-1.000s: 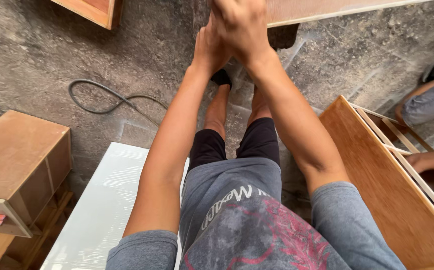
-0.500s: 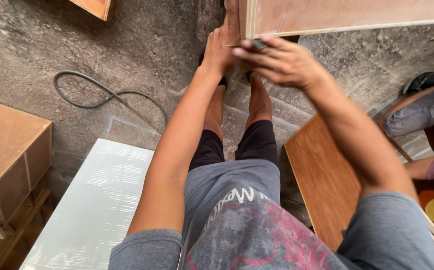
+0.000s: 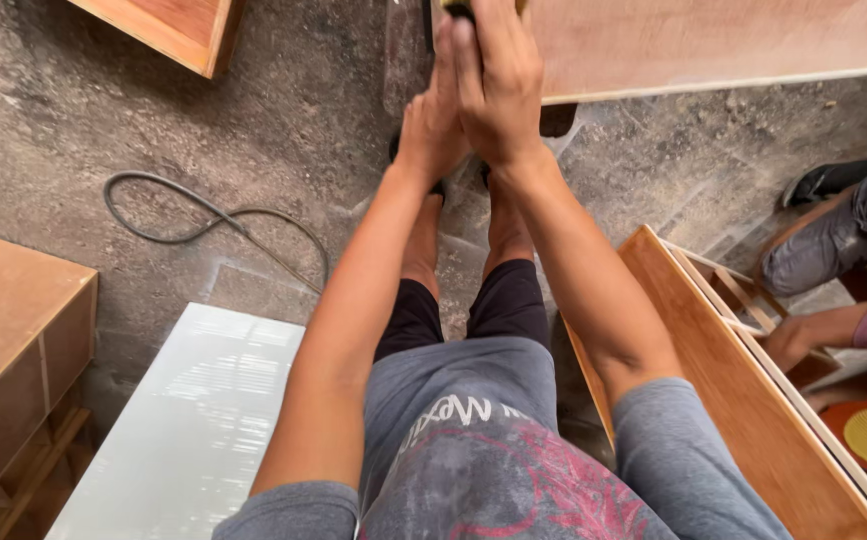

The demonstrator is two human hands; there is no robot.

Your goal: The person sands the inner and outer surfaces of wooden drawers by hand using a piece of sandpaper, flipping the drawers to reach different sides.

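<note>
Both my arms reach straight out over my legs to a light wooden panel at the top of the view. My right hand lies flat on the panel's left end, and a small dark object peeks out under its fingertips at the frame's top edge. My left hand is pressed against the right hand, fingers straight and together, along the panel's left edge. The frame edge and the right hand hide its fingertips. My bare feet stand on the rough concrete floor below.
A grey cable loops on the floor at the left. A white board lies at my lower left, beside a wooden cabinet. A long wooden frame runs along my right, where another person sits. Another wooden piece is at top left.
My right hand has swung left from the panel's face back to its left end, against my left hand. The view has shifted, showing the wooden frame at right more fully.
</note>
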